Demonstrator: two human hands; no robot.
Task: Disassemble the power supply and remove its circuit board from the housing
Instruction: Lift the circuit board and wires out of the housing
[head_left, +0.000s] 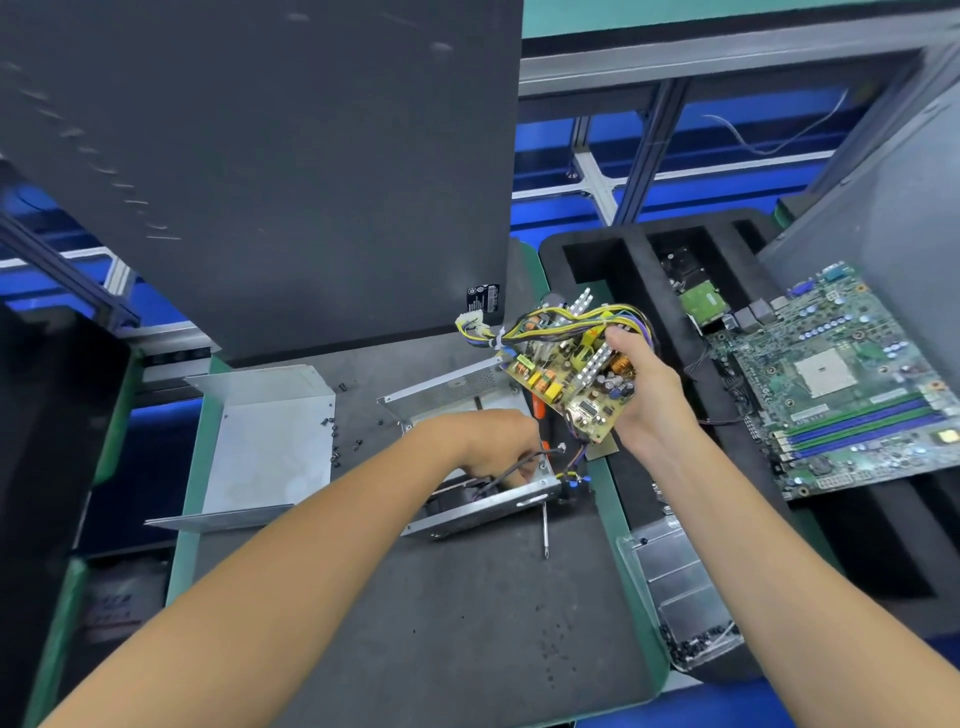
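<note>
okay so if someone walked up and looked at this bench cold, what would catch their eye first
Probably the yellowish circuit board with its bundle of yellow wires, lifted above the mat at centre in the right hand. Just below it, the left hand reaches into the open metal housing. At the right edge, a green motherboard lies on black foam.

the single head view looked forward and down from above. it sat close over the work mat (467, 623), wide-angled.
</note>
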